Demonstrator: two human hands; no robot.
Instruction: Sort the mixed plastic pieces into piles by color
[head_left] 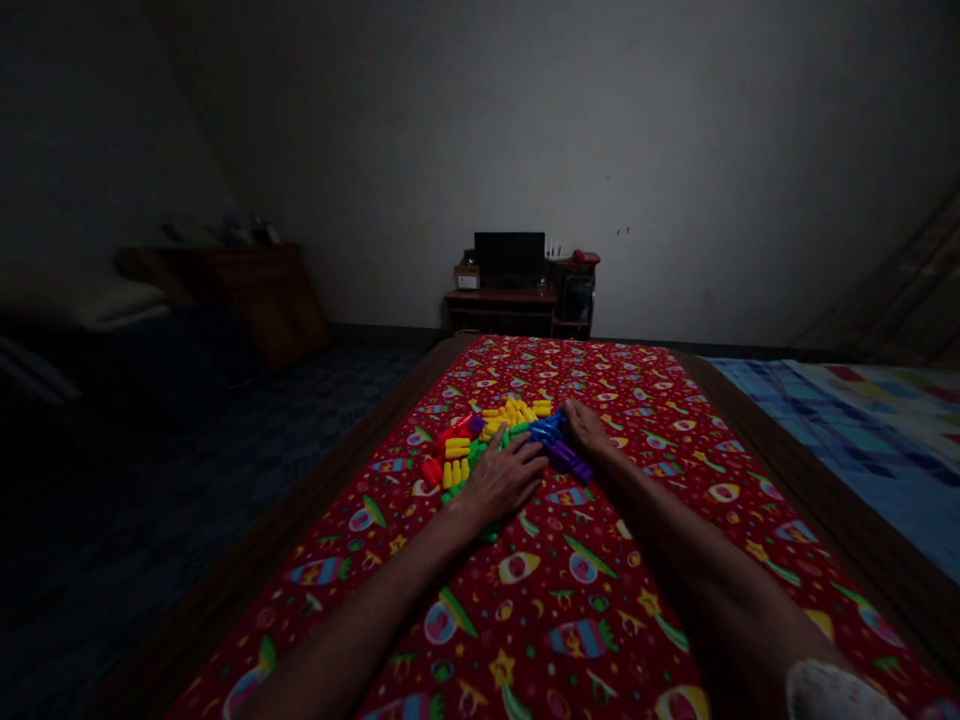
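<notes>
A heap of small, smooth plastic pieces lies on a red printed cloth, sorted loosely by colour. My left hand (504, 480) rests palm down, fingers stretched and a little apart, over green pieces (478, 458) at the near side of the heap. Yellow pieces (456, 472) and red pieces (431, 472) lie to its left. At the heap's right edge, my right hand (589, 428) has its fingers bent together on a blue plastic piece (556, 420), partly hidden by the fingertips. Purple pieces (574, 465) lie just below that hand.
The red cloth (517, 650) with rockets and stars covers a long brown-edged surface. Beyond it stand a desk (502, 300) and a dark monitor (510, 258). A wooden cabinet (259, 300) is at the left, and blue checked fabric (795, 420) lies at the right.
</notes>
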